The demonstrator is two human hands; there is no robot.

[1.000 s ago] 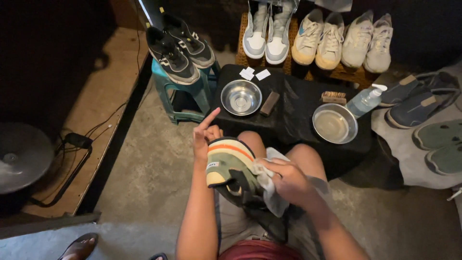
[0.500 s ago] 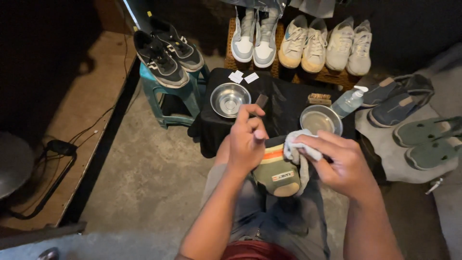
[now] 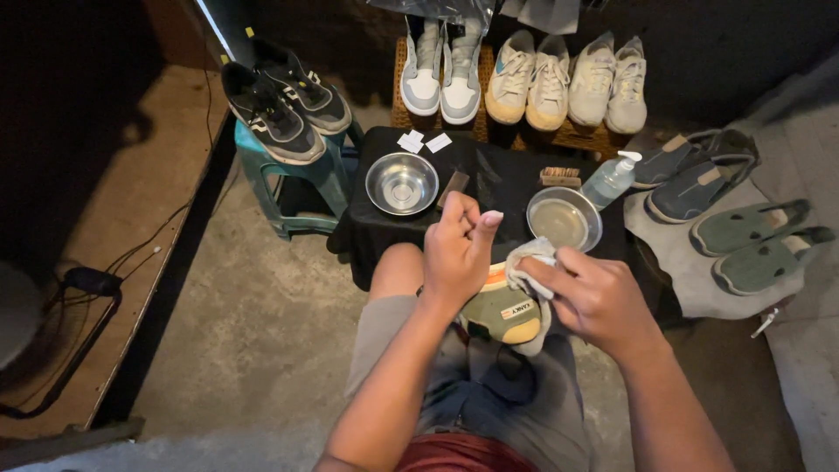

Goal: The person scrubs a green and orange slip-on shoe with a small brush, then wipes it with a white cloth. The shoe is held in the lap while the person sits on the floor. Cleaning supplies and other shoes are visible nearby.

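So the person is sitting with a shoe over their lap, an olive and tan sneaker with a yellowish sole, heel end facing up toward the camera. The left hand is closed around the near side of the shoe, fingers curled over it and the thumb sticking up. The right hand has a pale cloth pinched in its fingers and is pressing it against the top of the shoe, right beside the left hand. The cloth drapes down the far side of the shoe a bit.

Just past the knees there's a low table covered in black. On it sit two metal bowls: an empty-looking one on the left and one with cloudy liquid on the right, nearly touching the right hand's knuckles in this view. Between and behind them are a small brush, a clear pump bottle lying at the right edge, and a few little white paper bits.

Left of the table is a teal plastic stool with a pair of dark sneakers on top. Further back, a row of light-coloured sneakers stands on a woven rack. Off to the right, grey slip-on shoes and green sandals lie on a grey mat. Floor is bare concrete, with a black cable at far left.
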